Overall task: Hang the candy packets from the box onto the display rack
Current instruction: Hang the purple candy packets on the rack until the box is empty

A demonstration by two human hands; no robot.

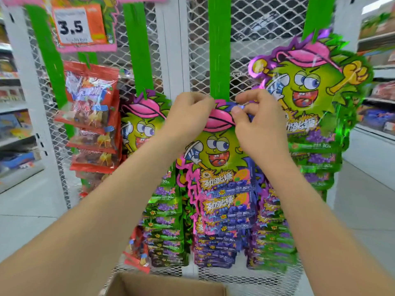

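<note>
A candy packet strip [222, 167] with a green cartoon face and pink cap hangs in front of the middle green hanging strip [219, 50] of the white mesh display rack [177, 60]. My left hand [190, 114] pinches the packet's top left edge. My right hand [256, 116] pinches its top right edge at the foot of the green strip. The cardboard box [166, 285] sits open at the bottom, its inside hidden from view.
Similar green packet strips hang at the left [143, 129] and right [314, 88]. Red snack bags [94, 116] hang further left under a 3.5 price tag [72, 26]. Store shelves stand on both sides.
</note>
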